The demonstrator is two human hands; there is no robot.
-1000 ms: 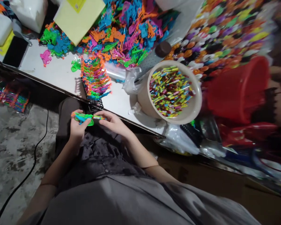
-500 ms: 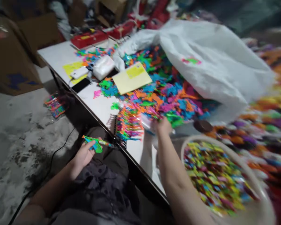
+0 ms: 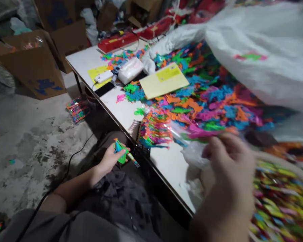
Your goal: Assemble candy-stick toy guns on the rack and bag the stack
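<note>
Closest, the right hand (image 3: 229,161) has its fingers drawn together, apparently pinching a pink plastic piece (image 3: 200,132), though blur hides the exact grip; the piece's long axis points left from the fingertips, over the surface (image 3: 166,164). Just right of that wrist stands the bucket (image 3: 290,164) of wrapped sticks. Left, beyond the surface's near edge, the left hand (image 3: 109,159) is clamped on a green-and-blue plastic piece (image 3: 120,153), a patterned tube (image 3: 133,160) slanting right and nearward from it. Farther lies the plastic heap (image 3: 192,104), the right hand nearer to it.
</note>
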